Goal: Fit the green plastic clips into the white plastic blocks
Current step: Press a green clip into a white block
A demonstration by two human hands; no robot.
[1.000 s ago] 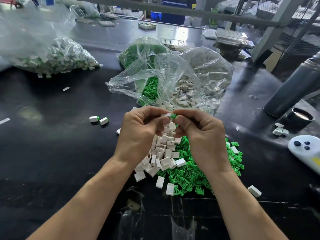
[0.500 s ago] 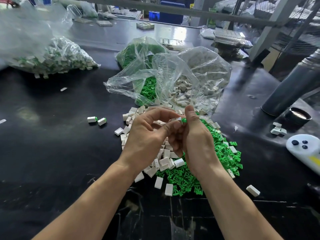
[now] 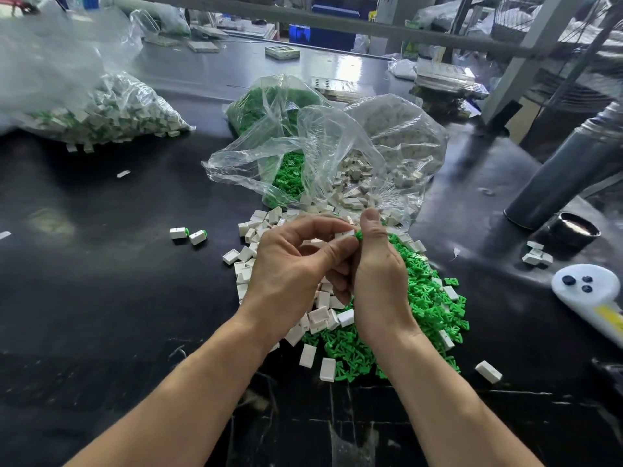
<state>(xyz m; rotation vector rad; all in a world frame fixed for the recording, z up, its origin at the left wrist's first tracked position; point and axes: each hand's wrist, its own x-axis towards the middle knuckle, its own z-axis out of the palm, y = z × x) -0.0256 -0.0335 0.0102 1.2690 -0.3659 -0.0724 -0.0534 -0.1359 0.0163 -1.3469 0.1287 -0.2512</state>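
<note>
1. The black table (image 3: 101, 298) carried three clear bags: one of finished pieces (image 3: 101, 112) near its far left edge, and bags of clips (image 3: 269, 106) and blocks (image 3: 387, 146) toward the middle.
2. Loose white blocks (image 3: 249, 254) and green clips (image 3: 428, 298) lay heaped together in front of those bags, beneath your hands.
3. Your left hand (image 3: 290, 274) pinched one white block (image 3: 345, 234) between thumb and forefinger.
4. Your right hand (image 3: 377, 274) pinched a green clip (image 3: 358, 234) against that block's end.

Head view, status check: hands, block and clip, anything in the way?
Left hand pinches white block. Right hand presses green clip against it. Nothing blocking.
</note>
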